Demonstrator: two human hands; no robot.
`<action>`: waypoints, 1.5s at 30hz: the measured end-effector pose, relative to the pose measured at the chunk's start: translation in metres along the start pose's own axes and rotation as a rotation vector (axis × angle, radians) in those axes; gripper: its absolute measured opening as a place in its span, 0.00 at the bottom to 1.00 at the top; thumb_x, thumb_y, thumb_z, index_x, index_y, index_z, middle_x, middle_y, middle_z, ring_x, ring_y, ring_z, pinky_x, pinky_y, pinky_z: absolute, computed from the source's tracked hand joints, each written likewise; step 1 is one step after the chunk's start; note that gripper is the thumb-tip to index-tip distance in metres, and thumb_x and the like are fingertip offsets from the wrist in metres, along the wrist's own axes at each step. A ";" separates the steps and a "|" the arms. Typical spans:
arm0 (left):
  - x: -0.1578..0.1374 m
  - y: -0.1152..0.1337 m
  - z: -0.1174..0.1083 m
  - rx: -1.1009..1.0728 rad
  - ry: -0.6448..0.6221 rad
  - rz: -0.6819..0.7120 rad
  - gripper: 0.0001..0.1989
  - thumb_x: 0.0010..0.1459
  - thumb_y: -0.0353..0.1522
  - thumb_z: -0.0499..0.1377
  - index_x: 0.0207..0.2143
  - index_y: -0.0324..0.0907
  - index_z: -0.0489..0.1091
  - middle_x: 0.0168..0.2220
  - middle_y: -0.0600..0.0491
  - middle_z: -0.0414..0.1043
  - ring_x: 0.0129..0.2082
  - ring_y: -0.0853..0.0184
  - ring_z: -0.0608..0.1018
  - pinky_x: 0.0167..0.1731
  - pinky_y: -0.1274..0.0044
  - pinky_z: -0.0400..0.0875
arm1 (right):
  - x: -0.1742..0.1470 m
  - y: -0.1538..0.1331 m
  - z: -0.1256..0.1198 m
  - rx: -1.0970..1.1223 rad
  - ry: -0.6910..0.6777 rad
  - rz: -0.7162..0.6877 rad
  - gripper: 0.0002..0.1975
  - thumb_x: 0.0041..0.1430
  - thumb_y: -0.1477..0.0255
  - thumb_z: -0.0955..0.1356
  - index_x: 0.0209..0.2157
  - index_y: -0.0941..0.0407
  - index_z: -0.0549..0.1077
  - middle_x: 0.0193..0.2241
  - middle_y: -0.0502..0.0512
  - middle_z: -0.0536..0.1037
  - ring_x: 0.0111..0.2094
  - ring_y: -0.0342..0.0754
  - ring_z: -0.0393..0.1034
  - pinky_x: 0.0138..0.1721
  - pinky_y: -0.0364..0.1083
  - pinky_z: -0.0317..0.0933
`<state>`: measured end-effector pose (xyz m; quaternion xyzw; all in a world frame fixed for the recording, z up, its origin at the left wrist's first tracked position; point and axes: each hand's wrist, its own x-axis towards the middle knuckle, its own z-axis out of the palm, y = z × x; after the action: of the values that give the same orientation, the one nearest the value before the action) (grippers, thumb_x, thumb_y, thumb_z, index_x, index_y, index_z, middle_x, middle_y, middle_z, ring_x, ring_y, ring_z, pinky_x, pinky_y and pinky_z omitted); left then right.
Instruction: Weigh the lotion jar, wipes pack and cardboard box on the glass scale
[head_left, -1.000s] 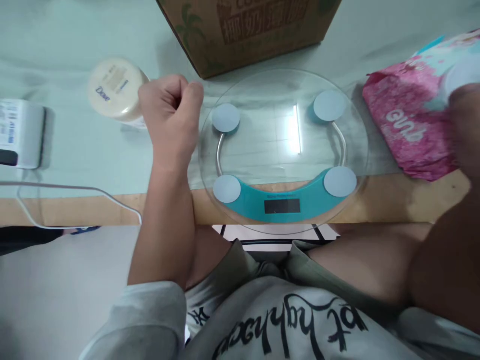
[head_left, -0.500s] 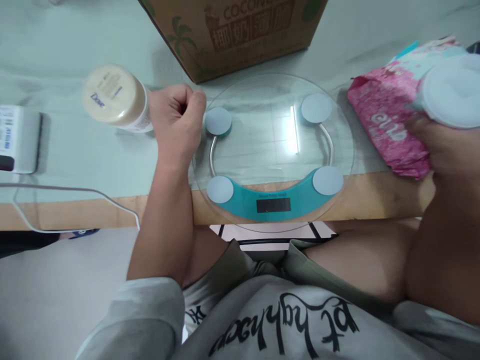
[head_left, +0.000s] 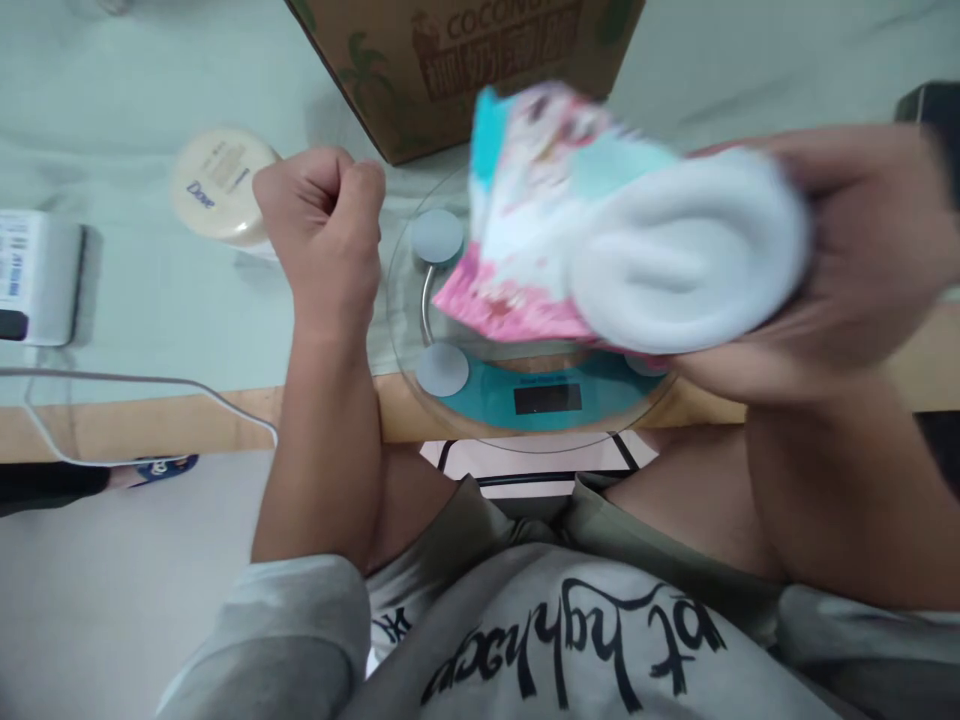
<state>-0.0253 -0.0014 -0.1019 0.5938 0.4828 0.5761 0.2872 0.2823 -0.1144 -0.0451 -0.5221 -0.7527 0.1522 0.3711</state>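
Observation:
My right hand (head_left: 847,230) grips a pink, white and light-blue soft pack with a round white plastic lid, which looks like a pack of wipes (head_left: 525,220). The pack is blurred by motion and hangs over the right and middle of a round glass scale (head_left: 480,390), covering much of it. I cannot tell whether the pack touches the glass. My left hand (head_left: 322,220) is a closed fist with nothing visible in it, left of the scale. Right behind the fist stands a cream-lidded Dove jar (head_left: 221,185), partly hidden by it.
A brown cardboard box (head_left: 480,70) stands behind the scale. At the far left lies a white box-shaped item (head_left: 45,280), with a white cable (head_left: 157,378) along the table edge. A dark object (head_left: 926,110) sits at the far right.
My right hand has carried the pack of wipes leftward from the table's right side to over the scale. My left fist has shifted slightly left, covering more of the Dove jar.

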 end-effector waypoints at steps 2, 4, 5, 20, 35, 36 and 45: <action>-0.002 0.002 -0.002 0.009 -0.020 -0.002 0.26 0.55 0.14 0.57 0.13 0.41 0.49 0.12 0.60 0.44 0.16 0.77 0.47 0.22 0.71 0.38 | 0.011 -0.001 0.013 -0.075 -0.172 -0.190 0.33 0.60 0.57 0.74 0.65 0.47 0.68 0.59 0.54 0.75 0.61 0.57 0.73 0.60 0.57 0.74; -0.005 0.005 -0.004 0.029 -0.042 -0.009 0.27 0.57 0.15 0.60 0.14 0.40 0.50 0.13 0.60 0.46 0.17 0.78 0.48 0.23 0.72 0.40 | 0.016 0.014 0.022 -0.057 -0.325 -0.249 0.40 0.60 0.53 0.73 0.70 0.47 0.61 0.67 0.55 0.67 0.72 0.62 0.60 0.71 0.64 0.64; -0.008 0.006 -0.004 0.041 -0.055 -0.015 0.27 0.58 0.15 0.61 0.14 0.39 0.51 0.14 0.59 0.47 0.18 0.78 0.49 0.24 0.72 0.41 | 0.016 0.026 0.025 0.011 -0.345 -0.220 0.44 0.58 0.48 0.72 0.71 0.48 0.60 0.70 0.55 0.63 0.76 0.62 0.53 0.75 0.66 0.57; -0.036 0.007 0.011 0.299 -0.219 -0.075 0.29 0.62 0.29 0.61 0.16 0.41 0.45 0.19 0.55 0.41 0.20 0.72 0.49 0.27 0.68 0.43 | 0.002 0.046 0.045 -0.089 -0.007 0.197 0.22 0.69 0.59 0.59 0.42 0.57 0.80 0.34 0.58 0.80 0.36 0.45 0.71 0.40 0.47 0.62; -0.028 0.018 0.020 0.401 -0.243 -0.220 0.32 0.64 0.22 0.60 0.15 0.40 0.44 0.20 0.55 0.40 0.21 0.72 0.49 0.30 0.69 0.42 | -0.015 0.034 0.042 0.182 -0.071 -0.117 0.44 0.60 0.43 0.68 0.69 0.50 0.55 0.66 0.63 0.64 0.69 0.57 0.63 0.72 0.58 0.63; -0.027 0.019 0.021 0.404 -0.248 -0.234 0.32 0.64 0.22 0.60 0.15 0.40 0.44 0.20 0.55 0.40 0.21 0.72 0.49 0.30 0.69 0.41 | -0.016 0.031 0.044 0.153 -0.102 -0.131 0.47 0.59 0.45 0.70 0.71 0.49 0.52 0.67 0.63 0.63 0.70 0.58 0.62 0.72 0.60 0.62; -0.026 0.020 0.024 0.375 -0.227 -0.255 0.32 0.63 0.20 0.61 0.15 0.40 0.42 0.19 0.55 0.39 0.22 0.72 0.48 0.30 0.69 0.40 | -0.005 0.024 0.045 -0.040 -0.187 -0.087 0.36 0.54 0.61 0.73 0.62 0.53 0.63 0.61 0.63 0.69 0.63 0.59 0.68 0.65 0.60 0.69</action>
<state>0.0056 -0.0271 -0.0989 0.6319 0.6169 0.3650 0.2947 0.2668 -0.1024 -0.0926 -0.4796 -0.8088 0.1689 0.2954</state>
